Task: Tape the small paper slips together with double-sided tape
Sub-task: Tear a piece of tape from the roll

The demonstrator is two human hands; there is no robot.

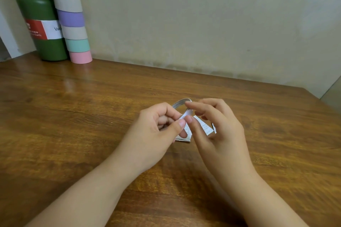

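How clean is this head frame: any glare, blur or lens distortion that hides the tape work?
Head view: soft, even light; a pale glare streak on the wooden table below the stacked tape rolls. Wide-angle bending tilts that stack and the green bottle. The left hand, right hand and tape roll are slightly soft; print on the paper slips is unreadable.

Two bare forearms; no sleeves; left hand point(156, 127); right hand point(219, 127)
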